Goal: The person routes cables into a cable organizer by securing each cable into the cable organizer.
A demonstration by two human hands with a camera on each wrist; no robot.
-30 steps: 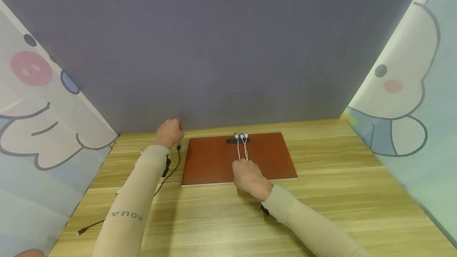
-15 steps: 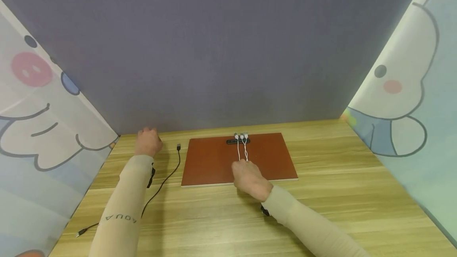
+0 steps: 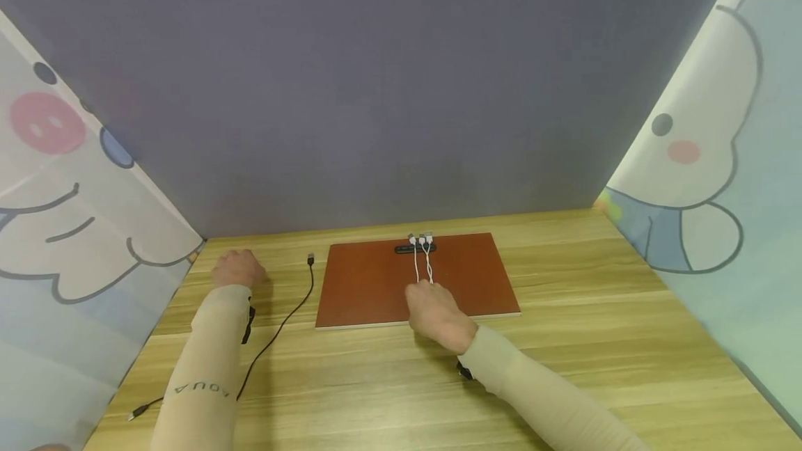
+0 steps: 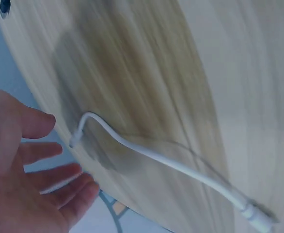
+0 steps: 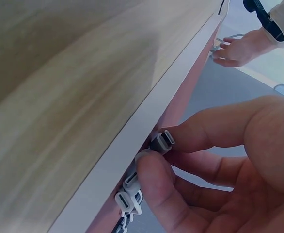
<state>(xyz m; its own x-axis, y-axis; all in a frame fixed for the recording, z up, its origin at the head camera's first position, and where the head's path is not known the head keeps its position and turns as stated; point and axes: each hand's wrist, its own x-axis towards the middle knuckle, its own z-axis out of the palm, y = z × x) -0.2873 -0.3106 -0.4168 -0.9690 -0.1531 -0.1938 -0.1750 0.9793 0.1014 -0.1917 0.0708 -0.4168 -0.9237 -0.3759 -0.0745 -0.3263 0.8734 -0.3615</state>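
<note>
First, below frame centre: right hand (image 3: 441,317) pinching a small plug (image 5: 163,141) between thumb and fingers, near front edge of red board (image 3: 363,287). White cables (image 3: 416,266) run up-frame from it; likely light, bendy, best gripped by stiff ends. Frame left, left hand (image 3: 239,268) loosely spread, holding nothing, beside short white cable (image 4: 166,162). Farthest, black strip (image 3: 406,250), white connectors (image 3: 429,238) at it; no container made out.

A hand could pass over the table (image 3: 589,291) right of the brown board (image 3: 370,291), or through the gap between the left hand (image 3: 239,268) and the black cable (image 3: 280,328), but the right hand (image 3: 438,315) and white cables (image 3: 429,268) block the board's middle, and the grey wall (image 3: 388,103) closes the far side.
</note>
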